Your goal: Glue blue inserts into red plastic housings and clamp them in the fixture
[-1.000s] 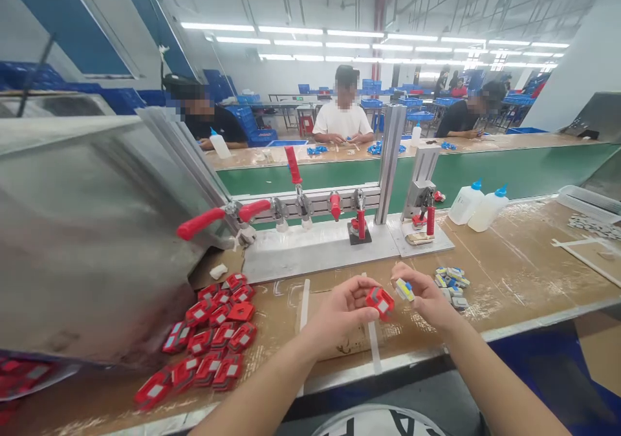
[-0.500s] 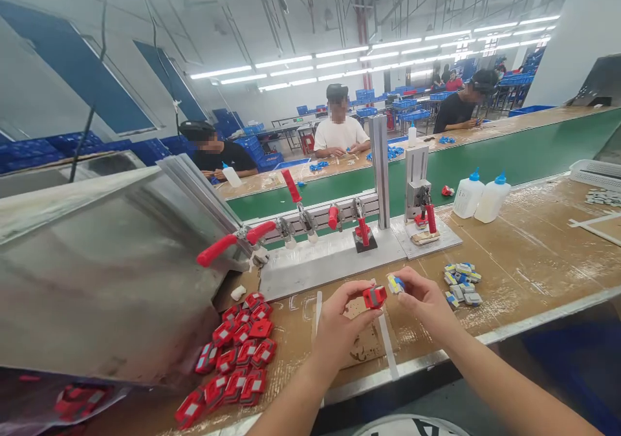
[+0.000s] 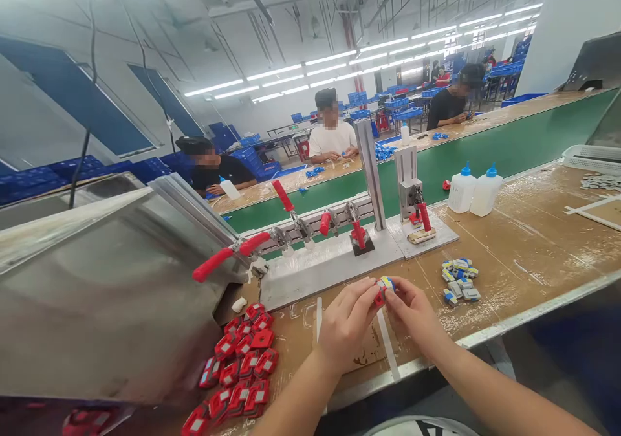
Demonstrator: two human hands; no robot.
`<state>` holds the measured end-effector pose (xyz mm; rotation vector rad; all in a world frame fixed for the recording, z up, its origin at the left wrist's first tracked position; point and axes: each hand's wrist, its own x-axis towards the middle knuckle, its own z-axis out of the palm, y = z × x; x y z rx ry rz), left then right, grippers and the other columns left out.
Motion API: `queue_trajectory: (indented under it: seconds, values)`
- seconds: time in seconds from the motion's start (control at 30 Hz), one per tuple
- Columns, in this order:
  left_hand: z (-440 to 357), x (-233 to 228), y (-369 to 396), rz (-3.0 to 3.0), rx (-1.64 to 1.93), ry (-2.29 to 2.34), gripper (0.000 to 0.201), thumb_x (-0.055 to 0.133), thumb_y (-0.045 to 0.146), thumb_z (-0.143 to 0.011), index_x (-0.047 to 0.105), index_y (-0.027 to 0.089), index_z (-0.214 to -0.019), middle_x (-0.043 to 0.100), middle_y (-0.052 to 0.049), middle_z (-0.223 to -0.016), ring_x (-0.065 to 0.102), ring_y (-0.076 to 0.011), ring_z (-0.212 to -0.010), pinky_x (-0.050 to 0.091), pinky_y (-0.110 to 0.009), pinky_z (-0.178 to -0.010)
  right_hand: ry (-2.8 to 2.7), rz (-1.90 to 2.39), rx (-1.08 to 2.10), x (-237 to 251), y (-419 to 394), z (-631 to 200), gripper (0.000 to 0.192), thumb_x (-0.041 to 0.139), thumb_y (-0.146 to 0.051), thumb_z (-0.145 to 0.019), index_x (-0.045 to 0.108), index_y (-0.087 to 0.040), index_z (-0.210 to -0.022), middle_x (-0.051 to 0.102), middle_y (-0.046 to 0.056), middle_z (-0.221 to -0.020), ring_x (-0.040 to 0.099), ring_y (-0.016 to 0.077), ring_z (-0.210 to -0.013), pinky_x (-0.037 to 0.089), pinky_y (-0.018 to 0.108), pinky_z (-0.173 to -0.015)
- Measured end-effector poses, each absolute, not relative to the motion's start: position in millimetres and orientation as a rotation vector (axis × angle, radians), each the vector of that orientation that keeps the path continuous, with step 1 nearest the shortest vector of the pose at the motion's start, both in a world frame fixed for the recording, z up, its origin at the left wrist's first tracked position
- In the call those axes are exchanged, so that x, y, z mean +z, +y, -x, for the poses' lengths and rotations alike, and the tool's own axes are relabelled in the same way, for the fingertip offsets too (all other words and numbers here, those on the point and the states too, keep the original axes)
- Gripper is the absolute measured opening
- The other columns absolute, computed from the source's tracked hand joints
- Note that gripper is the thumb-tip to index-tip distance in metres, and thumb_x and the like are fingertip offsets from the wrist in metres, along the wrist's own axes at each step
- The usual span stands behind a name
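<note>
In front of me, both hands meet over the brown bench top. My left hand (image 3: 350, 319) is closed on a red plastic part (image 3: 379, 297). A blue part with a yellow and white face (image 3: 387, 283) is gripped between the fingers of my right hand (image 3: 412, 310). The two parts touch each other, and fingers cover much of both. Left of my hands lies a pile of red and grey parts (image 3: 242, 358) with pale rectangles on them. To the right is a small heap of blue, grey and yellow parts (image 3: 460, 281).
Behind my hands stands a metal rail with red-handled toggle clamps (image 3: 310, 229), and a single clamp stand (image 3: 414, 209) beside it. Two white bottles with blue caps (image 3: 473, 190) are at the right. A sheet-metal housing (image 3: 97, 294) fills the left. Co-workers (image 3: 332, 135) sit beyond the green belt (image 3: 446, 148).
My hands have come together, and the blue part now meets the red part, where a gap stood between them before. The camera view has shifted slightly.
</note>
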<state>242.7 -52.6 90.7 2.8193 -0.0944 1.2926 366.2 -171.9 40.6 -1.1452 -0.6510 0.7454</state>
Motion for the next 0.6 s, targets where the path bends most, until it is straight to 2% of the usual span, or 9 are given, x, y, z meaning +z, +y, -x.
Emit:
queue_trajectory:
  seconds: [0.1,0.17,0.23,0.37,0.47,0.6]
  values:
    - [-251.0,99.9,-56.1,-2.934,1.227,-0.237,0.036,0.062,0.010,-0.096,0.061,0.014,-0.131,0.074,-0.012,-0.118,0.071,-0.0235,-0.113,0.063,-0.038,-0.098,-0.918,1.377,0.579,48.6,-182.0,-382.7,0.040,0.068,-0.054,-0.091,0.067,-0.022,-0.114,0.066,0.005,-0.096,0.057,0.0179,-0.079,0.046,0.028,-0.067]
    - [-261.4,105.2,-57.4,-2.980,1.157,-0.336,0.038,0.059,0.010,-0.097,0.059,0.012,-0.135,0.074,-0.014,-0.119,0.071,-0.0249,-0.112,0.062,-0.040,-0.098,-1.006,1.503,0.476,52.9,-187.3,-396.1,0.035,0.072,-0.051,-0.087,0.066,-0.021,-0.102,0.065,0.004,-0.092,0.055,0.0168,-0.075,0.043,0.028,-0.063]
    - [-276.6,108.1,-56.0,-2.944,1.078,-0.371,0.038,0.059,0.015,-0.099,0.059,0.014,-0.137,0.074,-0.013,-0.119,0.072,-0.0245,-0.109,0.062,-0.040,-0.096,-0.998,1.554,0.429,54.8,-190.1,-410.8,0.033,0.072,-0.052,-0.085,0.063,-0.020,-0.088,0.061,0.001,-0.079,0.051,0.0157,-0.069,0.040,0.027,-0.060]
    - [-315.9,107.1,-47.6,-2.665,0.842,-0.144,0.034,0.069,0.036,-0.095,0.067,0.022,-0.126,0.078,-0.006,-0.113,0.074,-0.0212,-0.101,0.063,-0.034,-0.090,-0.823,1.388,0.619,51.6,-190.3,-440.2,0.048,0.055,-0.064,-0.090,0.058,-0.019,-0.074,0.054,-0.001,-0.061,0.047,0.0137,-0.055,0.036,0.027,-0.053]
    - [-341.8,104.0,-45.8,-2.413,0.621,-0.022,0.035,0.076,0.037,-0.088,0.071,0.025,-0.121,0.079,-0.001,-0.109,0.076,-0.0180,-0.095,0.062,-0.028,-0.086,-0.679,1.260,0.769,46.4,-187.4,-454.4,0.053,0.051,-0.070,-0.088,0.057,-0.019,-0.074,0.052,-0.001,-0.058,0.043,0.0120,-0.048,0.029,0.026,-0.046]
    - [-361.0,101.2,-51.3,-2.283,0.511,0.052,0.044,0.081,0.036,-0.082,0.071,0.026,-0.123,0.079,-0.001,-0.110,0.076,-0.0188,-0.093,0.061,-0.028,-0.086,-0.602,1.266,0.794,43.9,-184.1,-463.0,0.055,0.051,-0.073,-0.087,0.056,-0.021,-0.074,0.050,-0.001,-0.057,0.042,0.0131,-0.048,0.025,0.027,-0.045]
